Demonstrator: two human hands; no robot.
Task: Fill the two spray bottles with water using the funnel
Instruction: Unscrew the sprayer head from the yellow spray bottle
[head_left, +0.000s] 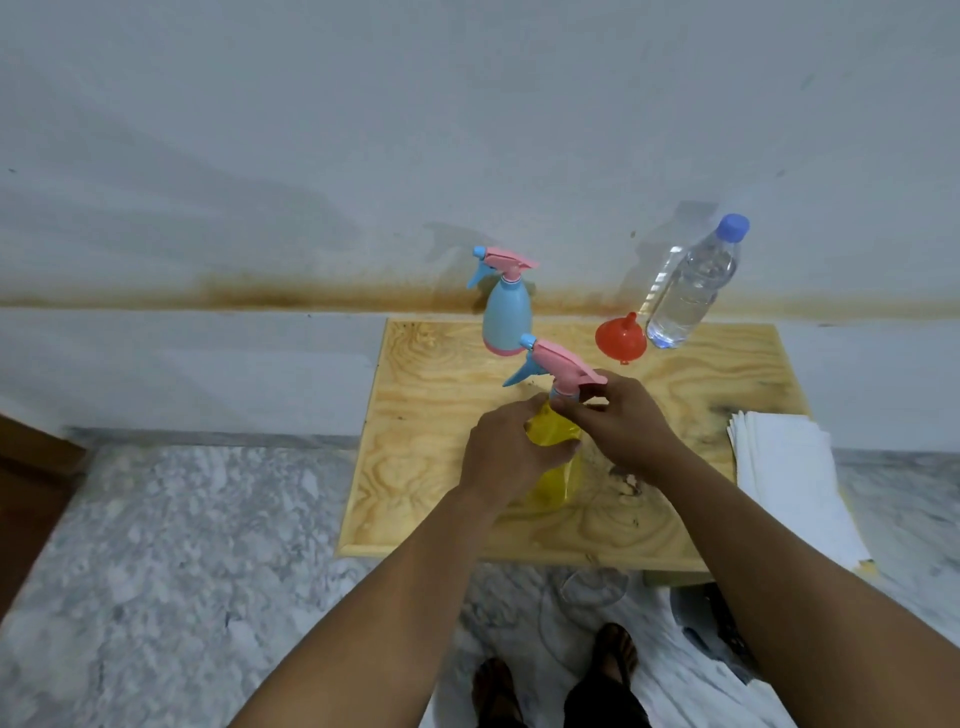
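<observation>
**Opening the yellow bottle before filling**

On the wooden worktop (426, 467), the left hand (506, 457) wraps its fingers around the body of the yellow spray bottle (553, 441), most likely to hold it still. At twelve o'clock from it stands the blue spray bottle (506, 319), its pink trigger head on, waiting its turn. The right hand (618, 421) pinches the collar under the yellow bottle's pink trigger head (558, 364), fingers closed on it, probably to unscrew it so the neck is free for the funnel. At one o'clock the red funnel (621, 338) lies mouth-down, just beside the capped water bottle (693, 283); both are within reach for pouring. At three o'clock a stack of white paper towels (789, 467) overhangs the edge, presumably for spills.
</observation>
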